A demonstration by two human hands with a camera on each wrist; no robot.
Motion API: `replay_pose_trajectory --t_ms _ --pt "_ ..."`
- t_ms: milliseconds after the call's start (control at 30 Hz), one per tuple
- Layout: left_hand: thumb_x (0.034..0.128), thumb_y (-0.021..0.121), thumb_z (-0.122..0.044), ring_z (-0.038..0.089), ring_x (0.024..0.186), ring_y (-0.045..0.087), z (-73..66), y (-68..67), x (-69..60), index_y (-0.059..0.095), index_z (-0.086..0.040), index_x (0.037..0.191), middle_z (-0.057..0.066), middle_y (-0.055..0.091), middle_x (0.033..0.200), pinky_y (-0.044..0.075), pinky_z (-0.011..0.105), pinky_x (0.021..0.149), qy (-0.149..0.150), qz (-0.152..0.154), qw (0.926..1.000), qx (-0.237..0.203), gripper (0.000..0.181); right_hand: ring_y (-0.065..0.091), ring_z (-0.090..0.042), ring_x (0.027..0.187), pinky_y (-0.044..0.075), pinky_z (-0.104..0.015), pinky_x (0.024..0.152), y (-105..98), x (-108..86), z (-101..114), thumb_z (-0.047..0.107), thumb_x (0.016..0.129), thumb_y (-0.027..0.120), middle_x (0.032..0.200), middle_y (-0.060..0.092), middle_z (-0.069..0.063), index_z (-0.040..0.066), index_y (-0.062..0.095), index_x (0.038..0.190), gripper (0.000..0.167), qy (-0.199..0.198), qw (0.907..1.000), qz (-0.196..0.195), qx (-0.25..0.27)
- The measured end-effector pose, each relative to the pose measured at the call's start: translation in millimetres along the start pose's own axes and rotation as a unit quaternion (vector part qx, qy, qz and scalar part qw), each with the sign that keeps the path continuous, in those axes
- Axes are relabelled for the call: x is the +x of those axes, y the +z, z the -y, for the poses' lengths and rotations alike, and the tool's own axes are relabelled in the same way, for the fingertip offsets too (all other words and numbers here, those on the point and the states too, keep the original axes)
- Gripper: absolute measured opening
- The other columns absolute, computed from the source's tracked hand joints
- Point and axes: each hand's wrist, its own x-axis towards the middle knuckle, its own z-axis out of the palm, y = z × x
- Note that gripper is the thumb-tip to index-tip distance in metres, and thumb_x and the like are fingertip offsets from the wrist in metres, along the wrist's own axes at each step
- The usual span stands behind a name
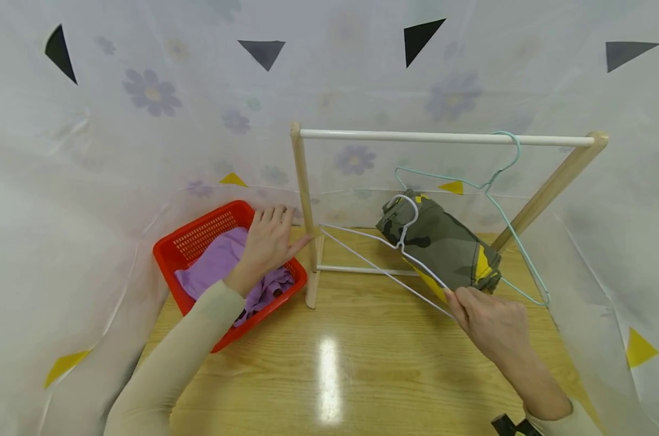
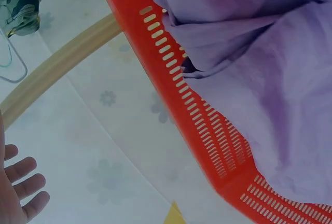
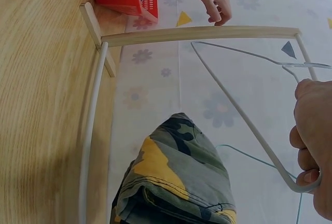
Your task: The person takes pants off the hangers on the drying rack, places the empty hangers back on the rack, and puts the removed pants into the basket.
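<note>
White hanger (image 1: pixel 403 237) gripped, turquoise hook (image 1: pixel 519 148) (head view only)

Yellowish wood-grain counter (image 1: pixel 384 363), bright streak of glare (image 1: pixel 329 381) toward front. White sheeting (image 1: pixel 329 79) behind and at both sides, bearing faded purple flowers (image 1: pixel 152 92). Two black triangles (image 1: pixel 420 40), two grey triangles (image 1: pixel 263 52) across upper part; yellow triangles (image 1: pixel 234 180) lower down, on back and both sides.
</note>
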Motion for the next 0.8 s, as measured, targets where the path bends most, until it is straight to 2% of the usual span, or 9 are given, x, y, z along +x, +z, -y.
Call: replay_pose_trajectory --t_ms 333,567,800 --pt "0.0959 0.062 -0.066 0.038 0.097 0.065 -6.7 10.7 14.7 0.061 0.000 0.114 0.017 0.067 0.101 0.051 0.047 0.086 -0.014 -0.007 0.9996 0.021 0.069 0.005 0.002 0.045 0.006 -0.019 0.039 0 0.6 -1 0.043 0.115 0.037 0.052 0.020 0.011 0.017 0.036 0.062 0.059 0.001 1.0000 0.004 0.003" --pt "0.0969 0.063 -0.062 0.036 0.088 0.062 -9.5 17.4 20.6 0.060 -0.001 0.095 0.016 0.062 0.089 0.051 0.044 0.082 -0.001 -0.033 0.9985 0.043 0.062 0.005 0.001 0.044 0.006 -0.019 0.039 1 0.0 -1 0.044 0.115 0.034 0.053 0.018 0.012 0.017 0.035 0.062 0.060 0.003 1.0000 0.008 -0.001" --pt "0.1004 0.064 -0.051 0.030 0.078 0.056 -9.2 24.7 21.7 0.059 -0.003 0.092 0.011 0.056 0.082 0.048 0.041 0.073 0.013 -0.058 0.9939 0.093 0.050 0.005 0.002 0.044 0.005 -0.018 0.040 1 1.6 -3 0.042 0.115 0.038 0.052 0.019 0.013 0.017 0.035 0.062 0.059 0.007 1.0000 0.005 0.005"
